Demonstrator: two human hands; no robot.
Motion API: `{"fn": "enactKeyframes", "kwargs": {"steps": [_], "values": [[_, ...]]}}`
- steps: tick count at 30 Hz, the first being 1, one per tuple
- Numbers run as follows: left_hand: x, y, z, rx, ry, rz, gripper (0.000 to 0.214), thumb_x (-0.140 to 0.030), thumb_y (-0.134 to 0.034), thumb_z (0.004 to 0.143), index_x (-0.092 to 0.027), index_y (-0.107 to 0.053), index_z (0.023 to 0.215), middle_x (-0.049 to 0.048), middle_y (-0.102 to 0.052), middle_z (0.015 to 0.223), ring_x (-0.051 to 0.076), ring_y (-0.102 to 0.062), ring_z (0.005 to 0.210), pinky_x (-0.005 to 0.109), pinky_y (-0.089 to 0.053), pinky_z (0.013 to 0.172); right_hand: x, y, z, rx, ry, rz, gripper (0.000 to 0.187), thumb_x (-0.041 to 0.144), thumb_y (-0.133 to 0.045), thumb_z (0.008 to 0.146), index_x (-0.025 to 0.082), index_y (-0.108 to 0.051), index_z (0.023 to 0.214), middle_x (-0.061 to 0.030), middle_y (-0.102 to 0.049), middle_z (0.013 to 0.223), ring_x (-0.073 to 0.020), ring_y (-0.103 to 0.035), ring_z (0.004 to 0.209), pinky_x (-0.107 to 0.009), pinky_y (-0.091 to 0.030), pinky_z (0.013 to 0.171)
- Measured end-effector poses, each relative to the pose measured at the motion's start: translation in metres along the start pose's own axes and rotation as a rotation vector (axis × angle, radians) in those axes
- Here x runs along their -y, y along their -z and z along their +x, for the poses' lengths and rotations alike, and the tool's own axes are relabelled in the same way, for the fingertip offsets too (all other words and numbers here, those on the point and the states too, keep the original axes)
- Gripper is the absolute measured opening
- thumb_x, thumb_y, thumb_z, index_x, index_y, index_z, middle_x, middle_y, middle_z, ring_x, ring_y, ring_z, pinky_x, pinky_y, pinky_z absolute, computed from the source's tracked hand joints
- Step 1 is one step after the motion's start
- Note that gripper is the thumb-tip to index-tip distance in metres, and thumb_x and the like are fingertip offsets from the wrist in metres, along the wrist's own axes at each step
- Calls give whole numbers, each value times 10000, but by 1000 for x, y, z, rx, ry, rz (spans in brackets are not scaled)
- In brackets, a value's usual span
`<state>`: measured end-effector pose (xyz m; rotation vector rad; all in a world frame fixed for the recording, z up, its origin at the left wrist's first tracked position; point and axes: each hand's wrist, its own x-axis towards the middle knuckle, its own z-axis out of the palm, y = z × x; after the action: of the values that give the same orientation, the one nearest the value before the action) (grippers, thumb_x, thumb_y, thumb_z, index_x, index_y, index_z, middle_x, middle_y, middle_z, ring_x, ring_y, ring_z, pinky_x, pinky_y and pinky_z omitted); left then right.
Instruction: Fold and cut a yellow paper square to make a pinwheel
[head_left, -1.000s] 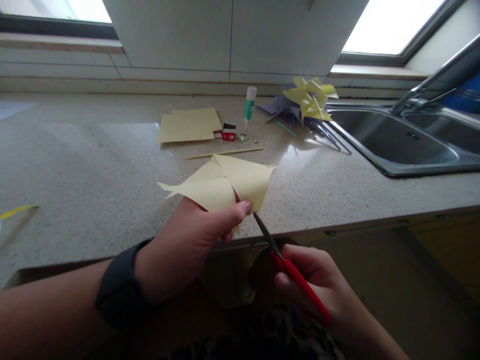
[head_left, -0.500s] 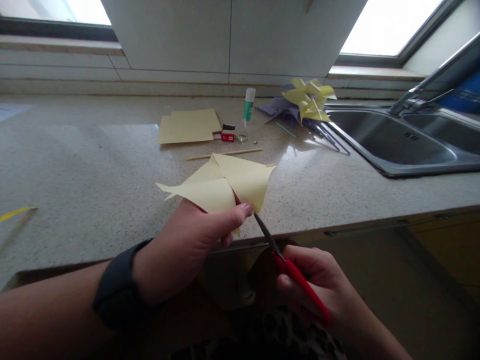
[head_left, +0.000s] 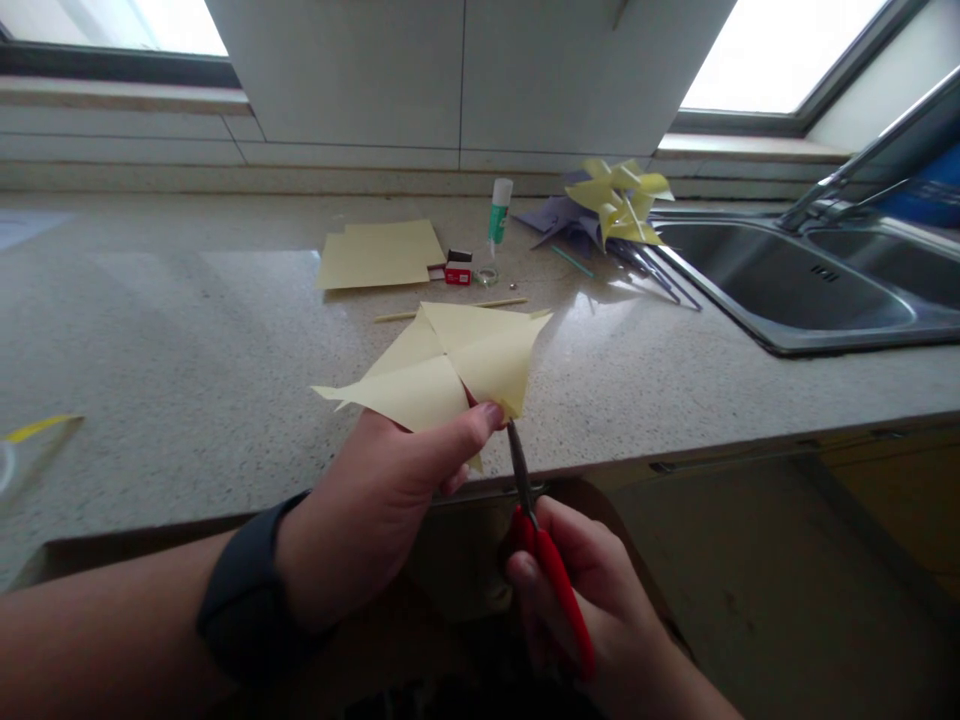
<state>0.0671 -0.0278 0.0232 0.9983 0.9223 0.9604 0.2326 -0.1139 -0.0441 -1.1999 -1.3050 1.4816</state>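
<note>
My left hand is closed on a pale yellow paper pinwheel, thumb pressed near its lower right corner and the other fingers mostly underneath. The pinwheel's corners are folded in to the middle, and its left tip is split. In my right hand is a pair of red-handled scissors, gripped by the handles. Their dark blades point up and touch or nearly touch the paper's lower edge beside my left thumb. The blades look almost closed.
Behind the pinwheel lie a thin wooden stick, yellow paper sheets, a small red box and an upright glue stick. Finished yellow and purple pinwheels rest by the steel sink. Yellow tape shows at the left.
My right hand and the scissors have swung left, so the blades now stand steeper against the paper's lower edge. My left hand and the pinwheel have barely shifted.
</note>
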Motion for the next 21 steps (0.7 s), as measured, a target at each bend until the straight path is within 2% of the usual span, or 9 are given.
{"fn": "enactKeyframes", "kwargs": {"steps": [3, 8, 21], "values": [[1, -1, -1, -12, -26, -27, 223, -328, -756, 867, -194, -644, 1004, -54, -548, 777, 42, -391, 548, 143, -364, 465, -3, -15, 3, -52, 11, 31, 411, 541, -650, 911, 205, -475, 753, 54, -476, 563, -60, -418, 466, -178, -324, 422], [0, -4, -2, -43, -54, -75, 191, -296, -743, 880, -175, -635, 981, -49, -531, 777, 38, -379, 548, 138, -361, 461, -3, -31, 4, -123, -18, 57, 446, 605, -642, 889, 221, -466, 747, 61, -472, 529, -61, -415, 422, -177, -324, 383], [1, -6, -1, -52, -88, -63, 207, -296, -749, 878, -195, -631, 1015, -30, -559, 854, 50, -392, 586, 134, -373, 464, -1, -35, 3, -150, -5, 52, 448, 608, -623, 900, 225, -448, 745, 57, -483, 546, -61, -423, 426, -175, -336, 382]]}}
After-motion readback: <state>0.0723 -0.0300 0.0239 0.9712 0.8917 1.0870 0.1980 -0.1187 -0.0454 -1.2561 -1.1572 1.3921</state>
